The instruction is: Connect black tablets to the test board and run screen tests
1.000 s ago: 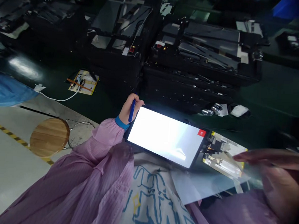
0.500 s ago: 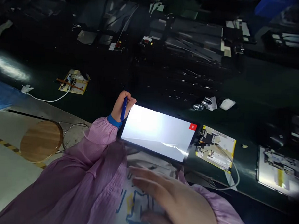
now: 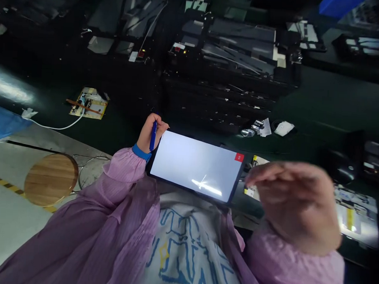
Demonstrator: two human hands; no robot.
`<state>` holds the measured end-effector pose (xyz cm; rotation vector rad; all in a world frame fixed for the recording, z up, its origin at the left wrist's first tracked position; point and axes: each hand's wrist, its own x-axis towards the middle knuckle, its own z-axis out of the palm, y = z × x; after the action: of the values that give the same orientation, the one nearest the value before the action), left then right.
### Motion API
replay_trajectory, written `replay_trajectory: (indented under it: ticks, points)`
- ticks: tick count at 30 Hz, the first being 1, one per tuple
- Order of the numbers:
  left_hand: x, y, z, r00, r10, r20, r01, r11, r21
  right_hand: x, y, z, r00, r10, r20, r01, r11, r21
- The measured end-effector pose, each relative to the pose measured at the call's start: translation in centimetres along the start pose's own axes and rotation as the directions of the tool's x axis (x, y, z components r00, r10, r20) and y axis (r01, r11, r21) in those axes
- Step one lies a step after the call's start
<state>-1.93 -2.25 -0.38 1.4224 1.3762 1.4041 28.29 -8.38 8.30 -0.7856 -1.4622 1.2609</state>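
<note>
Clearly, the 2 hands are well apart. The person's left hand (image 3: 148, 134) is curled around a blue pen (image 3: 153, 136), its fingertips at the upper left corner of a lit panel (image 3: 182, 158). The panel lies slantwise in front of the person's body, its screen pale, with 1 red patch (image 3: 239, 157) in the corner by the right hand. The right hand (image 3: 296, 205) is raised and blurred, fingers bent towards the panel; whether it holds anything cannot be told. It hides much of a circuit board (image 3: 252, 192) just beside the panel's right end, and any link between the 2 is too dark to make out.

Good handling here would mean supporting the panel by its dark frame, light at the corner, without pressing on the screen. The pen is best turned so that neither end scrapes the glass. The right hand would do well to clear the board and whatever joins it, since a snag could tug the panel. Judging the screen seems easier with the panel angled away from the bright streak reflected low on it.
</note>
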Motion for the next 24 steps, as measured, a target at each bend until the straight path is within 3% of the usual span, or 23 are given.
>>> replay_trajectory:
  ticks: [2, 5, 7, 12, 17, 24]
  points:
    - [0.1, -0.1, 0.1, 1.0, 0.001, -0.008, -0.001, 1.0, 0.006, 2.0, 0.6, -1.7, 0.983, 0.047, -0.175, -0.038, 0.998, 0.053]
    - [0.2, -0.1, 0.1, 1.0, 0.005, 0.002, -0.005, 1.0, 0.003, 5.1, 1.1, -3.9, 0.948, 0.124, -0.292, -0.089, 0.988, 0.129]
    - [0.3, -0.2, 0.0, 1.0, -0.002, 0.014, 0.002, 1.0, -0.002, 6.9, 1.3, -5.1, 0.939, 0.18, -0.292, -0.126, 0.973, 0.195]
    - [0.2, -0.4, -0.1, 1.0, 0.009, 0.014, -0.009, 1.0, 0.007, 10.0, 1.9, -6.9, 0.949, 0.275, -0.152, -0.217, 0.923, 0.317]
    - [0.0, -0.3, -0.1, 1.0, 0.006, 0.01, -0.006, 1.0, 0.008, 10.1, 2.1, -5.7, 0.958, 0.253, -0.132, -0.202, 0.927, 0.316]
    - [-0.3, 0.0, 0.0, 1.0, -0.003, -0.001, 0.003, 1.0, 0.013, 6.9, 2.1, -2.0, 0.948, 0.27, -0.171, -0.247, 0.958, 0.143]
